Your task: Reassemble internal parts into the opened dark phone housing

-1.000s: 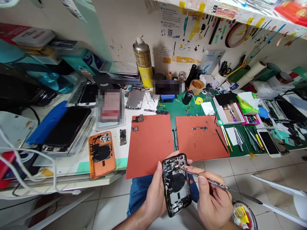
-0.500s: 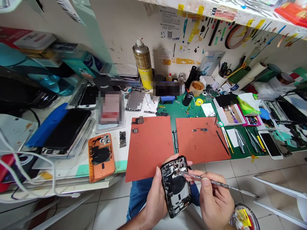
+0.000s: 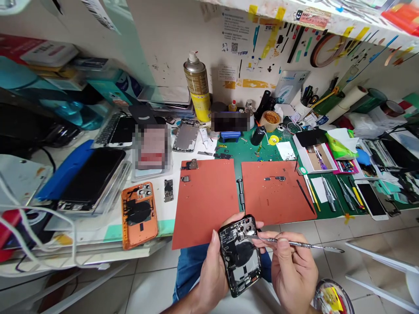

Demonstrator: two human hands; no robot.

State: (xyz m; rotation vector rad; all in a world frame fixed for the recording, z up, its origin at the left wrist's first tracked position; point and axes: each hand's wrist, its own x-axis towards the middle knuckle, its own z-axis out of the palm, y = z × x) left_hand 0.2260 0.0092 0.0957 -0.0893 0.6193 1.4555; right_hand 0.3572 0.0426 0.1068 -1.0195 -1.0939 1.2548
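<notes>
My left hand is wrapped round a black phone housing, its inside facing up and tilted above my lap. Camera rings, flex cables and a round black charging coil show in it. My right hand grips a thin metal spudger between thumb and fingers. Its flat tip rests at the housing's inside, just below the camera rings; whether it is under a cable I cannot tell. Past the hands lie two reddish-brown mats, with small phone parts on the right one and a screwdriver between them.
An orange phone housing and a logic board lie left of the mats. Tweezers and a white phone are at the right. A spray can stands behind. White cables hang over the left bench edge.
The spudger's handle end has swung up and in slightly, and my right hand has turned with it. The phone housing stays nearly in place. The view has shifted slightly.
</notes>
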